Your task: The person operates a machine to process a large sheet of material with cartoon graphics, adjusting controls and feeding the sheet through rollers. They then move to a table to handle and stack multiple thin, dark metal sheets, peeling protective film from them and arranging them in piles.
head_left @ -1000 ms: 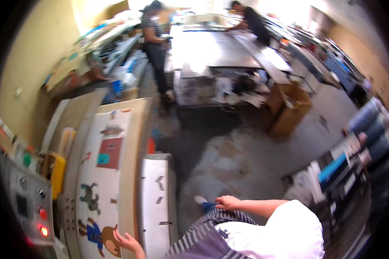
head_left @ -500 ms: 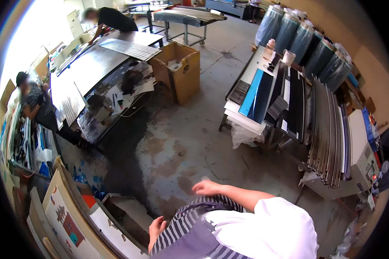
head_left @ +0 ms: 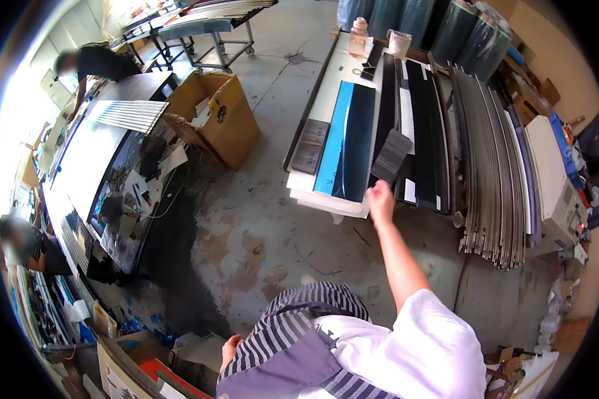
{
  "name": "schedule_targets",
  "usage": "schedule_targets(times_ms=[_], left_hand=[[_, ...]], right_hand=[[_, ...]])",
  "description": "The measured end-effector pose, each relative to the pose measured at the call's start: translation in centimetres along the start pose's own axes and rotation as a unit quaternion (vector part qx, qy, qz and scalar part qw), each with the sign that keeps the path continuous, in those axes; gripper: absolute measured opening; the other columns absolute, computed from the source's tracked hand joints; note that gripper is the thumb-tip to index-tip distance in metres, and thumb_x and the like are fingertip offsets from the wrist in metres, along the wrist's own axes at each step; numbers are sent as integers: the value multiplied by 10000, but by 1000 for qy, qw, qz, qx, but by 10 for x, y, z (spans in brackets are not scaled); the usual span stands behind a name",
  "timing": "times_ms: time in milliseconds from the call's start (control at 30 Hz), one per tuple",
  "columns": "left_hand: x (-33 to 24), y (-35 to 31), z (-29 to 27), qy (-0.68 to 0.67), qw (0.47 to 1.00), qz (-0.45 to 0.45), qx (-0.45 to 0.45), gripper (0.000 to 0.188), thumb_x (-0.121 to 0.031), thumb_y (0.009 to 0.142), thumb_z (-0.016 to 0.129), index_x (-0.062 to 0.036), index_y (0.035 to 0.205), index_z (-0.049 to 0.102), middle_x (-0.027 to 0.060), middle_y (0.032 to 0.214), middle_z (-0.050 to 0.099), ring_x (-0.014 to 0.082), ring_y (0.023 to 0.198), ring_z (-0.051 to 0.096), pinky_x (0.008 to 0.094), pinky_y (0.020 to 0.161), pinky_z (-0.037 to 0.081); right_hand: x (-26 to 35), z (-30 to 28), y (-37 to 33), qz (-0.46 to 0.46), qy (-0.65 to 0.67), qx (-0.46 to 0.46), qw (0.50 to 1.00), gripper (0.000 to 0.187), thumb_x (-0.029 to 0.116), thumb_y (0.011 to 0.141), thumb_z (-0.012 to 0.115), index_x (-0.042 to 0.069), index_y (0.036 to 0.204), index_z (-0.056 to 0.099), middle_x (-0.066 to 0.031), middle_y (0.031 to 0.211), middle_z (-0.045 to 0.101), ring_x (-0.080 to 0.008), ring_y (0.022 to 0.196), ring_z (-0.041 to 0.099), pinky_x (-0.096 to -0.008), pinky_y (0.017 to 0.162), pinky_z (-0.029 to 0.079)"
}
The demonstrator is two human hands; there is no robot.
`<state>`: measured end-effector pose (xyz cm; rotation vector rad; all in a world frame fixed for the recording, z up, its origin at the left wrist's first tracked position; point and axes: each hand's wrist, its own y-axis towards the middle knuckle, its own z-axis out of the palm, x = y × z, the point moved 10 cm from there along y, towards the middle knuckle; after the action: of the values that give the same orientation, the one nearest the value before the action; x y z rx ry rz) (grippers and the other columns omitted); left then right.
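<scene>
My right arm stretches forward, bringing my right hand (head_left: 380, 203) to the near edge of the white-topped table (head_left: 302, 181). Its fingers are loosely bent and apart, and I see nothing in them. Just beyond them lies a stack of grey strips (head_left: 392, 155), resting across long black panels (head_left: 424, 126). To the left of the hand is a long glossy panel (head_left: 345, 143), light blue on one side and dark on the other. Low at my side hangs my left hand (head_left: 230, 351), partly hidden by the striped apron (head_left: 273, 339); its fingers are mostly out of sight.
Long metal strips (head_left: 489, 166) lie right of the table. A clear bottle (head_left: 358, 38) and a white cup (head_left: 399, 44) stand at its far end. An open cardboard box (head_left: 236, 126) is on the floor. Two people work around the left workbench (head_left: 90, 156).
My right hand has moved forward and right, from in front of my body to the table edge. The view has turned right and come closer to the table. My left hand stays low.
</scene>
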<state>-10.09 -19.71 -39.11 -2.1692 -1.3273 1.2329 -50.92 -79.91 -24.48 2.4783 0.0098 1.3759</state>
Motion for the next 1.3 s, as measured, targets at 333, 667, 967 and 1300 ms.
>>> schedule_targets(times_ms=[333, 667, 967, 1300], left_hand=[[9, 55, -36, 63, 994, -90, 20, 345, -180, 844, 668, -8, 1138, 616, 128, 1018, 690, 185, 952, 656, 292, 817, 508], [-45, 183, -98, 119, 988, -22, 93, 335, -177, 843, 667, -13, 1131, 622, 125, 1012, 692, 188, 948, 657, 298, 817, 510], [-262, 295, -199, 110, 977, 178, 48, 331, -100, 815, 674, -12, 1128, 612, 113, 942, 695, 185, 887, 666, 299, 807, 515], [-395, 268, -134, 48, 971, 170, 162, 407, -100, 819, 691, -36, 1205, 575, 106, 1087, 657, 175, 979, 634, 303, 842, 508]], right_hand=[[-38, -6, 99, 281, -373, 25, 884, 799, 454, 746, 734, 40, 1319, 362, -209, 1196, 495, -373, 1075, 540, -448, 850, 512], [-46, 1, 102, 485, -316, -4, 816, 960, 365, 613, 861, 20, 1349, 349, -191, 1276, 472, -315, 1165, 486, -402, 956, 457], [-45, 9, 106, 498, -326, -45, 802, 788, 256, 643, 838, 55, 1275, 411, -163, 1253, 494, -313, 1188, 462, -414, 964, 423], [-152, 14, 137, 322, -44, -53, 944, 945, 7, 528, 802, -101, 1351, 351, -202, 1083, 625, -263, 914, 650, -382, 877, 486]])
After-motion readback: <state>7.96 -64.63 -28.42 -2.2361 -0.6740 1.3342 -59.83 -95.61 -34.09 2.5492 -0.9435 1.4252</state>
